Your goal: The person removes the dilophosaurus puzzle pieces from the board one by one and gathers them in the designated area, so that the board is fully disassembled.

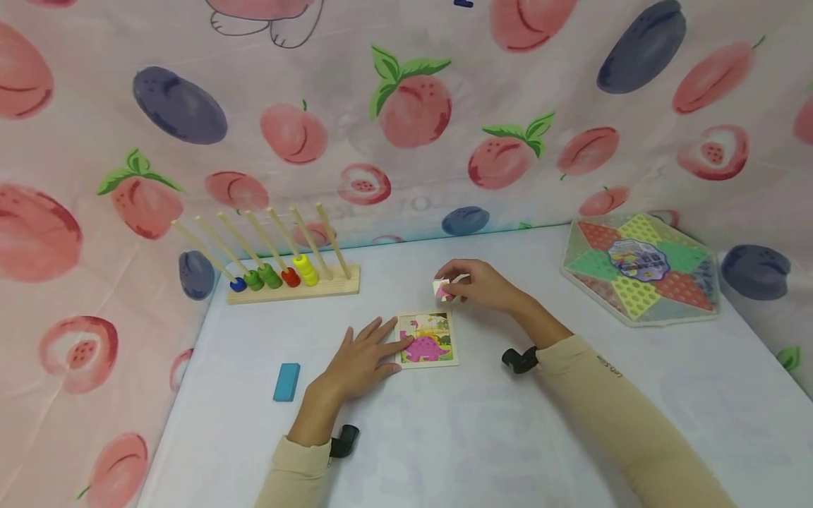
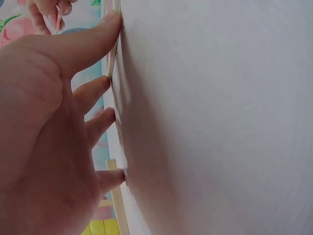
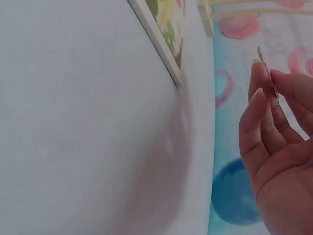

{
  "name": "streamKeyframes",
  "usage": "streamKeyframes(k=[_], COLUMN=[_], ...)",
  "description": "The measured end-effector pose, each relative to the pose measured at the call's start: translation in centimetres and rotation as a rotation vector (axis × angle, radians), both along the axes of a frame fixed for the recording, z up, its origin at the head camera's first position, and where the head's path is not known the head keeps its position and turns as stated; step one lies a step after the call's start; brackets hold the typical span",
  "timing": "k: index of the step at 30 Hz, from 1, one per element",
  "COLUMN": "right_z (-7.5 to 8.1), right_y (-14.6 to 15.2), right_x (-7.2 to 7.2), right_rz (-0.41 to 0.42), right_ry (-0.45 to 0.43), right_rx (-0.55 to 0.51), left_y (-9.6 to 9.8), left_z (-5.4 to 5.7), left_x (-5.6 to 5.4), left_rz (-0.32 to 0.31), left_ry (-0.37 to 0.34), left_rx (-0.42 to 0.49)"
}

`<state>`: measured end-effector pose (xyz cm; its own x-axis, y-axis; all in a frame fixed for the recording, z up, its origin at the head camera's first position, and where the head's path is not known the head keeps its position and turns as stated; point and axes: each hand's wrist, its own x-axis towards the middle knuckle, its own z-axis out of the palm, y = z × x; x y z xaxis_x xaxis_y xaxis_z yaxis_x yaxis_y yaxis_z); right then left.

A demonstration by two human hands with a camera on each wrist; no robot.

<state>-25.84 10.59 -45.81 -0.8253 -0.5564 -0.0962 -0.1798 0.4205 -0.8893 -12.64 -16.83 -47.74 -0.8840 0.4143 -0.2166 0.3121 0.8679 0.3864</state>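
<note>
A square puzzle (image 1: 427, 348) with a pink dinosaur picture in a pale wooden frame lies flat on the table. My left hand (image 1: 360, 361) has its fingers spread, with the index finger over the picture and the thumb at the frame's lower left edge. Just beyond the puzzle, my right hand (image 1: 478, 283) pinches a small pink and white puzzle piece (image 1: 441, 289) between thumb and fingers. In the right wrist view this thin piece (image 3: 267, 72) appears edge-on, raised off the table.
A wooden bead rack (image 1: 298, 288) with upright pegs and coloured beads stands at the back left. Left of my left hand lies a blue block (image 1: 287, 382). At the back right is a hexagonal star-patterned board (image 1: 641, 268). A fruit-print cloth (image 1: 406, 176) hangs behind the table.
</note>
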Motion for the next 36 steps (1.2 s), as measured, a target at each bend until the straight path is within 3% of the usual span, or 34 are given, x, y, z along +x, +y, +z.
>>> streamKeyframes(k=[7, 17, 24, 36], right_z=[0.3, -1.3, -2.5, -2.6], right_y=[2.7, 4.6, 4.6, 3.9], right_x=[0.0, 0.1, 0.3, 0.6], right_rz=[-0.085, -0.141, -0.166, -0.168], right_ry=[0.028, -0.011, 0.004, 0.062], right_rx=[0.064, 0.192, 0.267, 0.307], left_y=[-0.2, -0.1, 0.0, 0.1], left_z=[0.0, -0.2, -0.1, 0.0], left_x=[0.2, 0.2, 0.2, 0.1], left_rz=[0.015, 0.015, 0.016, 0.002], left_ry=[0.013, 0.020, 0.012, 0.006], left_rx=[0.028, 0.037, 0.051, 0.057])
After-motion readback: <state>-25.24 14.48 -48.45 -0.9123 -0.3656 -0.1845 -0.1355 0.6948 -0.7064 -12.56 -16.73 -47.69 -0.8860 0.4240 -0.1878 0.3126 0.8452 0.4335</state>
